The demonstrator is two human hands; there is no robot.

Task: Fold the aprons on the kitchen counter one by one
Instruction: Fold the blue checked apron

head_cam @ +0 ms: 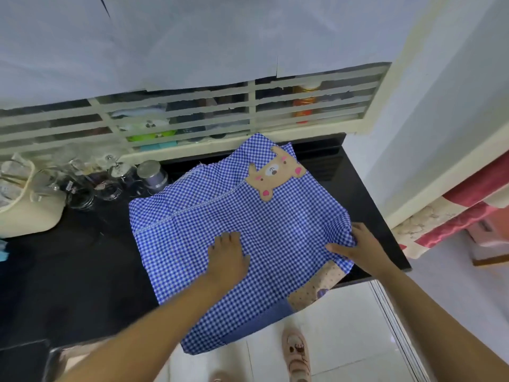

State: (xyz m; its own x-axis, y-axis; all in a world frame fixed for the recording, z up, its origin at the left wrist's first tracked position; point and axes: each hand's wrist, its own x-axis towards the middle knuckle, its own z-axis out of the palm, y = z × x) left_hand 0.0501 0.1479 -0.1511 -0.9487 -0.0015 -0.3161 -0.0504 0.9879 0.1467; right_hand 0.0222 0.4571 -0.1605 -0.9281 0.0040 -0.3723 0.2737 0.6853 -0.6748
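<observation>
A blue-and-white checked apron (275,224) with a tan bear patch (275,173) lies spread on the black counter (82,266). Its near end, with a tan dotted patch and a plain blue panel, hangs over the counter's front edge. My left hand (227,257) rests flat on the cloth near its middle, fingers straight. My right hand (355,246) is at the apron's right edge, where the cloth bunches against its fingers and thumb; the fingers look curled into the fabric.
Glass jars (82,186) and a steel tin (153,173) stand at the counter's back left, beside a cream bag (24,213). A barred window (192,117) runs behind. The counter's right end (385,238) meets a white wall. Feet in slippers (297,354) stand on tiled floor below.
</observation>
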